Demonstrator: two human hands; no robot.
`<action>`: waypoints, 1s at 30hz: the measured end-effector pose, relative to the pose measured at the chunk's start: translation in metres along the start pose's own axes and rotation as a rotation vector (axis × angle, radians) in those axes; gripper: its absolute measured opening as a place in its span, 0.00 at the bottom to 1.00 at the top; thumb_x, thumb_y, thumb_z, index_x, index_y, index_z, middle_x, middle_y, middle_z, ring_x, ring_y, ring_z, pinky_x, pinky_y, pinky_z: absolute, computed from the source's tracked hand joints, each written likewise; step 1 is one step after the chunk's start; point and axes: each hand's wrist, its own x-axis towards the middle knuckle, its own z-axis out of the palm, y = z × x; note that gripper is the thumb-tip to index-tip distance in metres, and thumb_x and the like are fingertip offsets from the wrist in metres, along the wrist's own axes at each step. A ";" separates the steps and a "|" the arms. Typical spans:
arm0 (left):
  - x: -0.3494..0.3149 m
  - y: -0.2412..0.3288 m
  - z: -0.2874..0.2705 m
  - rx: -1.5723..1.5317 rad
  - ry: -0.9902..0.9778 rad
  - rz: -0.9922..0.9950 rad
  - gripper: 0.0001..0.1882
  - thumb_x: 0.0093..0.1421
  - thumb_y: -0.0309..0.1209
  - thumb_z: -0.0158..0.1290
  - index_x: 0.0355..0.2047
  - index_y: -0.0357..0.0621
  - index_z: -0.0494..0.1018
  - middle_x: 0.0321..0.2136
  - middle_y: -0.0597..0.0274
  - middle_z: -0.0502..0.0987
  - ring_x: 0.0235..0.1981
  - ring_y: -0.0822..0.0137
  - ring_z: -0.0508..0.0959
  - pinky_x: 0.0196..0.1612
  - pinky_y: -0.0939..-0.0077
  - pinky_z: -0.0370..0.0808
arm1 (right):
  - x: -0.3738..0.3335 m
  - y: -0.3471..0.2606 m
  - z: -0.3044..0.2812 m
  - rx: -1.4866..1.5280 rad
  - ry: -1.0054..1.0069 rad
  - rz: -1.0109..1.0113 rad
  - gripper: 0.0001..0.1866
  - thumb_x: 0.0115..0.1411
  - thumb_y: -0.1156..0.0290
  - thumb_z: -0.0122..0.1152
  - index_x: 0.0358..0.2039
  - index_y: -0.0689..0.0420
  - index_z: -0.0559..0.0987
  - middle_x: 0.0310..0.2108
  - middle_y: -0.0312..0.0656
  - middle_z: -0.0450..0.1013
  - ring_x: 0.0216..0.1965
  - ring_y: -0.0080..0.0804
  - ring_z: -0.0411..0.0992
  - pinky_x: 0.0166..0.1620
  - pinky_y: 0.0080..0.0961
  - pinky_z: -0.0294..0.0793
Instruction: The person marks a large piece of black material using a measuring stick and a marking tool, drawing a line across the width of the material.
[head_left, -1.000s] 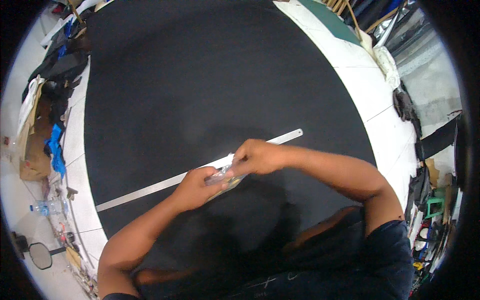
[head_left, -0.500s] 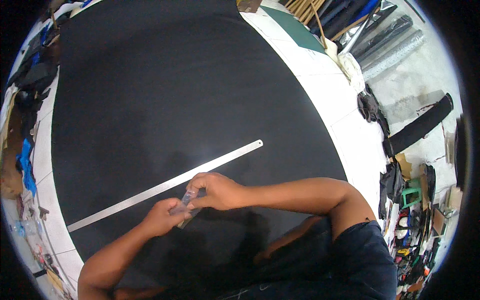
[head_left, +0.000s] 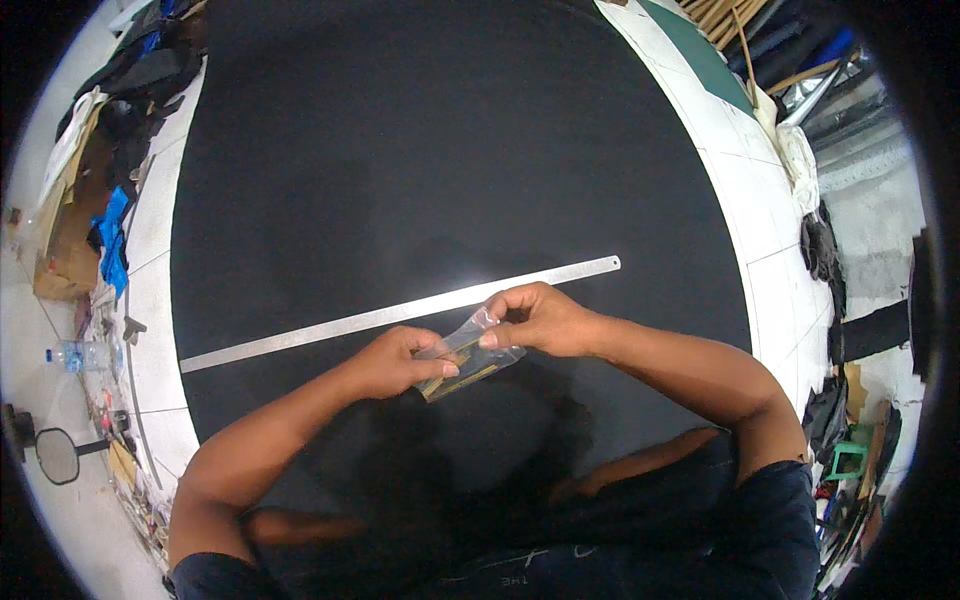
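Note:
Between my hands is a small clear plastic bag with thin yellowish sticks inside; their exact kind is too small to tell. My left hand pinches the bag's left side between thumb and fingers. The upper right part of the bag is pinched by my right hand. Just beyond my hands a long metal ruler lies aslant on the wide black sheet, its holed end at the right.
White floor tiles border the sheet. On the left are a cardboard box, blue cloth and a plastic bottle. A green stool stands at the right, and a green board lies at the far right.
My view has shifted, so the sheet and ruler appear turned and further right. The bag is now more spread out between my hands, showing the yellowish sticks.

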 end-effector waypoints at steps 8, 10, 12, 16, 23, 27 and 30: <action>0.001 -0.006 0.002 -0.112 -0.111 -0.046 0.20 0.61 0.43 0.63 0.42 0.38 0.81 0.35 0.61 0.83 0.38 0.70 0.79 0.46 0.71 0.75 | -0.005 -0.003 -0.002 -0.069 -0.154 -0.033 0.14 0.62 0.71 0.66 0.47 0.57 0.83 0.50 0.40 0.78 0.50 0.29 0.74 0.54 0.28 0.73; 0.004 -0.003 0.003 -0.082 -0.099 -0.058 0.20 0.61 0.43 0.63 0.42 0.38 0.81 0.35 0.61 0.83 0.38 0.71 0.79 0.46 0.71 0.75 | -0.007 -0.004 0.005 -0.271 -0.060 -0.236 0.13 0.62 0.72 0.65 0.47 0.57 0.83 0.47 0.41 0.78 0.49 0.29 0.75 0.53 0.29 0.73; 0.006 -0.008 0.004 -0.059 -0.088 -0.069 0.20 0.61 0.43 0.62 0.42 0.37 0.81 0.35 0.61 0.83 0.38 0.71 0.79 0.45 0.71 0.75 | -0.009 -0.004 0.013 -0.329 -0.059 -0.323 0.13 0.62 0.72 0.64 0.47 0.57 0.83 0.45 0.42 0.78 0.48 0.32 0.75 0.53 0.30 0.74; 0.003 -0.018 0.001 -0.098 -0.118 0.030 0.20 0.61 0.44 0.62 0.42 0.38 0.81 0.35 0.62 0.82 0.38 0.71 0.78 0.44 0.70 0.75 | -0.005 -0.010 0.022 -0.649 0.040 -0.476 0.12 0.61 0.73 0.63 0.45 0.57 0.83 0.43 0.48 0.78 0.48 0.42 0.76 0.51 0.35 0.75; -0.001 -0.017 -0.010 0.029 -0.050 0.136 0.16 0.63 0.40 0.61 0.42 0.40 0.81 0.35 0.62 0.82 0.39 0.71 0.78 0.46 0.69 0.74 | -0.016 -0.017 0.014 -0.776 0.159 -0.493 0.09 0.60 0.73 0.63 0.41 0.59 0.81 0.40 0.46 0.78 0.45 0.44 0.77 0.49 0.37 0.76; -0.036 -0.034 -0.044 0.107 0.024 0.142 0.15 0.62 0.39 0.61 0.42 0.41 0.82 0.38 0.60 0.82 0.43 0.67 0.78 0.51 0.68 0.73 | -0.017 -0.023 0.008 -0.551 0.144 -0.204 0.05 0.62 0.73 0.62 0.36 0.60 0.78 0.35 0.41 0.78 0.38 0.29 0.76 0.44 0.28 0.75; -0.093 -0.068 -0.072 0.125 0.176 -0.017 0.15 0.63 0.39 0.60 0.43 0.42 0.82 0.41 0.59 0.82 0.46 0.64 0.78 0.54 0.66 0.72 | -0.015 -0.004 -0.018 -0.405 0.212 -0.135 0.04 0.64 0.74 0.61 0.35 0.59 0.76 0.33 0.37 0.77 0.36 0.22 0.73 0.41 0.23 0.73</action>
